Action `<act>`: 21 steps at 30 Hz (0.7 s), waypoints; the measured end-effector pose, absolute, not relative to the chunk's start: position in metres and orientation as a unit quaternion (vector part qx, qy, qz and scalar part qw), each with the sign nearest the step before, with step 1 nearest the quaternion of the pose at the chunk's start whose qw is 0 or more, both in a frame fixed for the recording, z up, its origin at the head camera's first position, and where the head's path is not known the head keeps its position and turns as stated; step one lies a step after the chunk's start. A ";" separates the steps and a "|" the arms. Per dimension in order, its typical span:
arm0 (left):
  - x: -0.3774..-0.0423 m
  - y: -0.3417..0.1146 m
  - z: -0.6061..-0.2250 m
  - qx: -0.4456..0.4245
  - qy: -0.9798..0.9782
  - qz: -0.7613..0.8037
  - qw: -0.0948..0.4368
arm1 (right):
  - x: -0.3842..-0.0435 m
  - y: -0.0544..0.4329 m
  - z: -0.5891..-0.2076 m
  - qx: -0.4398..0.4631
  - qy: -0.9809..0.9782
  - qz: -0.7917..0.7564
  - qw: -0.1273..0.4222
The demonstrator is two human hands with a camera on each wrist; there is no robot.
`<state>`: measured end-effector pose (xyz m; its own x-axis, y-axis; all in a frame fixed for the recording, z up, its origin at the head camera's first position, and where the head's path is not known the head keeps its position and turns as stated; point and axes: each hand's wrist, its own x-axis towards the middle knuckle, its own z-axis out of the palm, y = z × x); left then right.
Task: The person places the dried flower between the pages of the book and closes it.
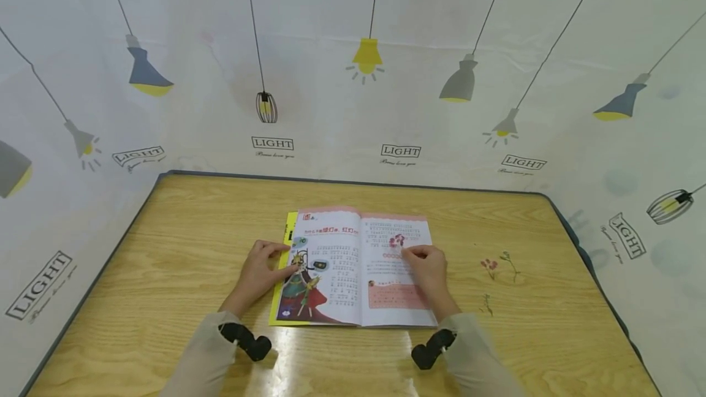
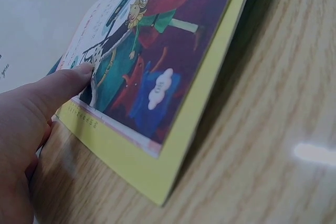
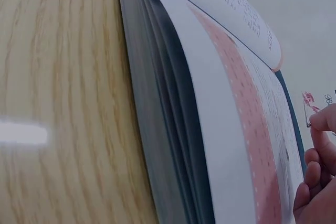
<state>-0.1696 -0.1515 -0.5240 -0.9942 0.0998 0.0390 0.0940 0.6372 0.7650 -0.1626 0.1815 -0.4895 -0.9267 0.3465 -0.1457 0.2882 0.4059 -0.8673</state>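
One flower (image 1: 397,240) in right hand (image 1: 430,268), left hand (image 1: 260,276) on one book (image 1: 343,274), three sprigs (image 1: 488,266)

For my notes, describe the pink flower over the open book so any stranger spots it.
On the table lies an open book. Over its right page, the right grip pinches the pink flower. Unlike the loose flower and two green sprigs beside the book, it's held.

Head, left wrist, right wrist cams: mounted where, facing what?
Head: on head, forward and down at open yellow-edged paper book; left hand, right hand show.
Left wrist: on wrist, across book's illustrated page; left hand shows.
Right wrist: on wrist, at book's near edge; right hand shows, pinching thin-stemmed red flower.
Head and right wrist share flower.
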 end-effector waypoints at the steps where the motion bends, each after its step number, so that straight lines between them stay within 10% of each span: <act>1: -0.169 -0.152 -0.524 0.054 0.904 0.423 0.004 | -0.163 0.179 -0.489 -0.190 -0.837 0.513 0.031; 21: -0.169 -0.151 -0.524 0.052 0.906 0.421 -0.001 | -0.166 0.142 -0.495 -0.191 -0.837 0.505 0.088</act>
<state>-0.1689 -0.1513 -0.5242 -0.9946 0.0927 0.0456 0.0946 0.6402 0.7623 -0.1665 0.1419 -0.4953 -0.9118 0.4080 -0.0460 0.2311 0.4171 -0.8790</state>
